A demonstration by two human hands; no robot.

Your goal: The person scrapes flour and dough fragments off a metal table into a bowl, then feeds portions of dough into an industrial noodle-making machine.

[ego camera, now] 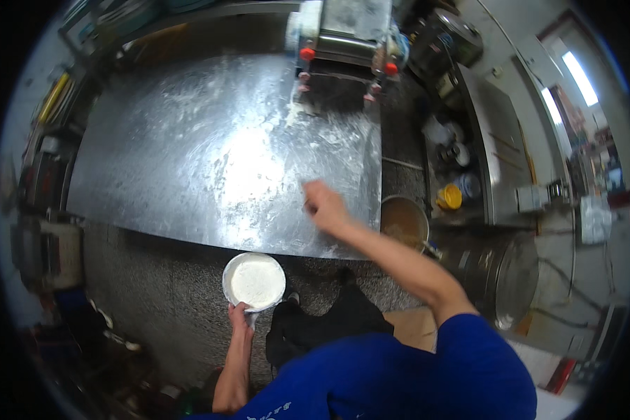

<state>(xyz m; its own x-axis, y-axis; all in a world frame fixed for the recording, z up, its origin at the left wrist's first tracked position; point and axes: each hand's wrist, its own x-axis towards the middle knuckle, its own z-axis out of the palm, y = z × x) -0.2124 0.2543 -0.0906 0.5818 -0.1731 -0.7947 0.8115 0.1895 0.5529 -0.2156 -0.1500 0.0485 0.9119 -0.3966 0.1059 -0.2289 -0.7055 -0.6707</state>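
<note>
My left hand (239,317) grips the near rim of a round white tub (226,294), its thumb over the edge. White powder (258,281), which looks like flour, lies inside the tub. The tub is held just off the near edge of a steel worktable (136,173). Over the right part of that table my right hand (325,206) is blurred, with its fingers looking curled. Whether anything is inside those fingers is hidden. White dusty smears mark the tabletop.
A roller machine (346,47) with red knobs stands at the table's far right. Beside the table's right edge sits a round pot (405,223) with brownish contents. A steel side bench (496,136), a yellow container (450,197) and a large metal drum (496,281) are farther right.
</note>
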